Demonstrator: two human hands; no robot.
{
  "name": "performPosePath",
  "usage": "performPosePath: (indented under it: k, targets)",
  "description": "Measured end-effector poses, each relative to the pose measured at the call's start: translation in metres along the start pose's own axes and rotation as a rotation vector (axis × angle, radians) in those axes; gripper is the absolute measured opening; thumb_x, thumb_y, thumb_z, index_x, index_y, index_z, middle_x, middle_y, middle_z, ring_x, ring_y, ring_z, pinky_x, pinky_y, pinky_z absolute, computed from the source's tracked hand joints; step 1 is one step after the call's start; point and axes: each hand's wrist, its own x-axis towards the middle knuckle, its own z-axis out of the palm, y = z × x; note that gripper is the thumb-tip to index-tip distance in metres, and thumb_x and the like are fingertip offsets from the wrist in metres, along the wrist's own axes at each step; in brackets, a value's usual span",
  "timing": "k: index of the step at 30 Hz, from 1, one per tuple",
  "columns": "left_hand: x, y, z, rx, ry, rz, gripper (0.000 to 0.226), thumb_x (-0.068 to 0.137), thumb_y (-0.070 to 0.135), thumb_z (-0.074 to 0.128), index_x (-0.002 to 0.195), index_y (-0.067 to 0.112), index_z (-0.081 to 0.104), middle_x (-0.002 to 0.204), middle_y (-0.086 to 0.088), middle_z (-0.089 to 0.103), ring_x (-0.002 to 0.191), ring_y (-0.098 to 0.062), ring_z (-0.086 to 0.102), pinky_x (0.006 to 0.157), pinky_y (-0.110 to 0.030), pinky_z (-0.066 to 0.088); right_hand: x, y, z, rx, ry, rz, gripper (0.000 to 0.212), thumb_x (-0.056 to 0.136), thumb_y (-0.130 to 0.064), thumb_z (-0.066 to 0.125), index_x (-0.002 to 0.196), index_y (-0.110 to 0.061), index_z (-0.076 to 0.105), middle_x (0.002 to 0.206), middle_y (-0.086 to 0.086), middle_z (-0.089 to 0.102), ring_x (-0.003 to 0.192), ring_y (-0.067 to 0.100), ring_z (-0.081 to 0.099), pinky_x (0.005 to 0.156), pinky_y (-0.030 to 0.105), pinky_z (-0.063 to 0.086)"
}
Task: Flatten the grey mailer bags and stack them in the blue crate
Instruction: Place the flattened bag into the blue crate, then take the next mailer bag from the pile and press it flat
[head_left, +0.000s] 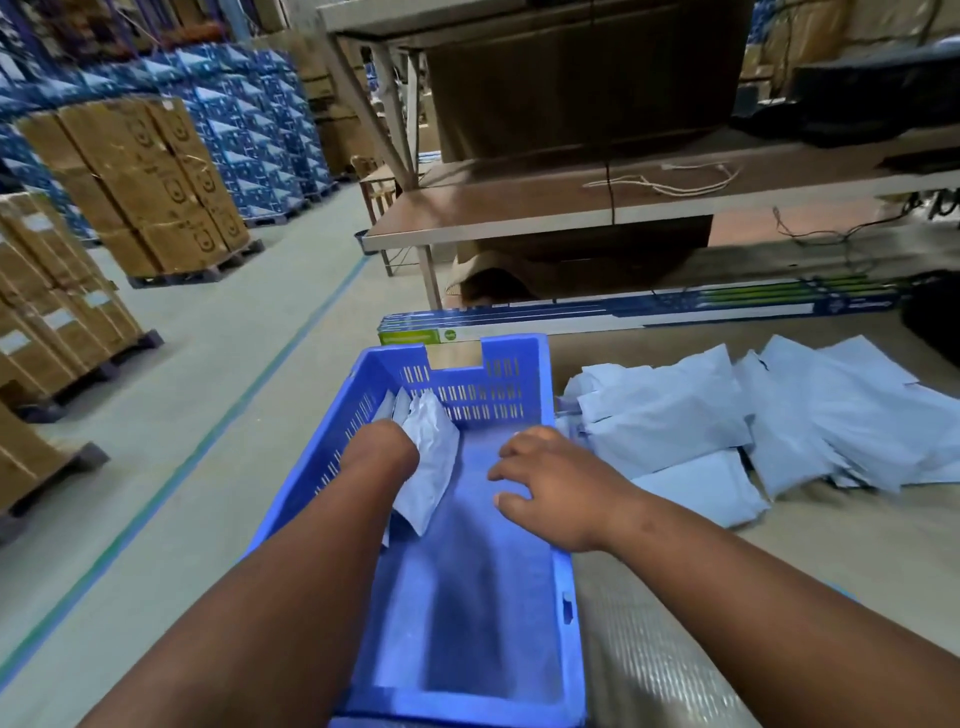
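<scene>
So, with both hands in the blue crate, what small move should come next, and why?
Probably lay the grey bag flat on the bags already in the blue crate. The left hand holds it upright against the left wall, while the right hand rests with spread fingers on the bags. More bags wait in a pile to the right.

Blue slotted crate (470, 395); pale grey mailer bags (727, 415); brown cartons (156, 192); blue-white printed boxes (249, 119).

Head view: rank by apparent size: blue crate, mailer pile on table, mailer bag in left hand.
1. blue crate, though nearest the camera
2. mailer pile
3. mailer bag gripped by the left hand, partly hidden
</scene>
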Motion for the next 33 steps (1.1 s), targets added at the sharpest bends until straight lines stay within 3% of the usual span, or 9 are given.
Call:
performPosePath:
  k: [3,7,11,14,16,20,27,30,33]
  targets:
    - [-0.005,0.000,-0.006,-0.062,-0.082,-0.048,0.048,0.096,0.027,0.074,0.139,0.027,0.052,0.134,-0.008,0.055,0.130,-0.026,0.060,0.104,-0.039,0.055,0.000,0.001,0.001,0.014,0.002,-0.001,0.045,0.103,-0.048,0.054,0.144,-0.031,0.063,0.156,-0.003,0.048,0.148,0.020,0.031,0.121,0.035,0.030]
    - [-0.011,0.001,-0.010,-0.120,-0.121,-0.158,0.063,0.075,0.035,0.085,0.131,0.017,0.064,0.120,-0.005,0.064,0.111,-0.032,0.068,0.093,-0.045,0.060,0.001,0.003,0.001,0.043,0.007,-0.004,0.045,0.103,-0.047,0.053,0.145,-0.032,0.062,0.163,-0.001,0.040,0.154,0.021,0.024,0.124,0.037,0.028]
    - [-0.025,0.013,-0.029,-0.081,-0.051,-0.049,0.079,0.078,0.041,0.075,0.150,0.028,0.046,0.144,0.002,0.055,0.126,-0.031,0.060,0.095,-0.052,0.058,-0.002,0.004,-0.002,0.080,0.006,-0.022,0.048,0.104,-0.054,0.051,0.146,-0.031,0.060,0.168,-0.002,0.033,0.157,0.019,0.017,0.127,0.040,0.024]
    - [-0.035,0.033,-0.047,-0.134,0.085,0.019,0.043,0.073,0.042,0.071,0.113,0.026,0.065,0.107,0.000,0.067,0.097,-0.028,0.067,0.078,-0.039,0.059,-0.008,0.011,-0.010,0.125,0.038,-0.039,0.049,0.105,-0.058,0.050,0.146,-0.031,0.058,0.170,-0.004,0.027,0.160,0.019,0.013,0.128,0.040,0.023]
    - [-0.049,0.054,-0.063,-0.178,0.145,0.086,0.024,0.075,0.038,0.071,0.092,0.023,0.065,0.093,-0.001,0.068,0.084,-0.025,0.066,0.067,-0.032,0.054,-0.014,0.021,-0.019,0.131,0.069,-0.048,0.048,0.106,-0.056,0.050,0.145,-0.030,0.060,0.168,-0.004,0.030,0.159,0.019,0.016,0.125,0.037,0.025]
    - [-0.083,0.111,-0.094,-0.171,0.218,0.227,0.028,0.078,0.034,0.077,0.072,0.017,0.054,0.075,-0.003,0.059,0.071,-0.024,0.058,0.051,-0.029,0.037,-0.030,0.057,-0.041,0.121,0.128,-0.050,0.042,0.106,-0.052,0.052,0.135,-0.026,0.065,0.150,-0.002,0.047,0.146,0.022,0.035,0.113,0.030,0.033]
    - [-0.128,0.214,-0.081,-0.065,0.221,0.492,0.032,0.077,0.038,0.074,0.068,0.018,0.051,0.070,0.002,0.051,0.076,-0.029,0.060,0.057,-0.029,0.040,-0.075,0.150,-0.050,0.038,0.088,0.106,0.053,0.101,-0.056,0.058,0.147,-0.030,0.058,0.159,-0.001,0.046,0.148,0.025,0.040,0.116,0.043,0.041]
    - [-0.136,0.258,-0.049,-0.018,0.148,0.592,0.036,0.076,0.050,0.073,0.083,0.020,0.055,0.082,0.001,0.057,0.082,-0.029,0.064,0.064,-0.031,0.043,-0.097,0.189,-0.040,0.000,0.035,0.191,0.052,0.099,-0.054,0.058,0.146,-0.030,0.058,0.147,-0.004,0.054,0.136,0.025,0.050,0.105,0.044,0.050]
    - [-0.144,0.288,-0.003,0.051,0.051,0.631,0.030,0.083,0.043,0.075,0.098,0.020,0.065,0.101,-0.005,0.066,0.104,-0.030,0.068,0.079,-0.034,0.050,-0.117,0.225,-0.018,-0.107,-0.059,0.280,0.055,0.096,-0.054,0.056,0.145,-0.029,0.053,0.144,0.000,0.051,0.131,0.029,0.053,0.097,0.044,0.052]
